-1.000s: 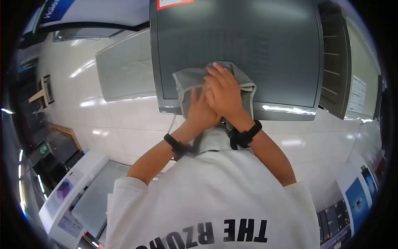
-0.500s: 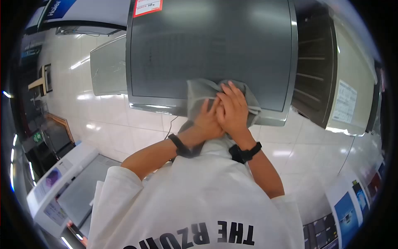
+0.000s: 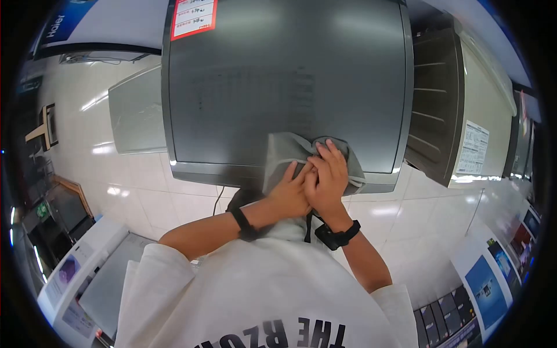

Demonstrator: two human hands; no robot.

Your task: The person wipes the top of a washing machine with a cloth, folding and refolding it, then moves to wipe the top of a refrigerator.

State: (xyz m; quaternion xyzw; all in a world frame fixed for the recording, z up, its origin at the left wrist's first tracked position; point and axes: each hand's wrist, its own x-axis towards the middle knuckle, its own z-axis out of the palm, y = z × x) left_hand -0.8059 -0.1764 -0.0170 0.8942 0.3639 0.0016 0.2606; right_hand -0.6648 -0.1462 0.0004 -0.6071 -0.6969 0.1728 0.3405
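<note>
A grey cloth lies bunched over the near edge of a large dark flat panel with a grey frame. My left hand is closed on the left part of the cloth, its index finger stretched across it. Crossing against it, my right hand holds the cloth's right part, fingers pointing away from me. The hands touch each other, and some fingers of the left are hidden beneath the right. A black band is on each wrist.
A red-bordered label is stuck at the panel's far left. To the right stands a dark-sided appliance with a printed sheet. A pale glass-like panel is on the left. Tiled floor lies below, with a thin black cable.
In view, the panel, the cloth and both hands sit lower than before, and more of the label shows. Both hands stay on the cloth, still crossed together.
</note>
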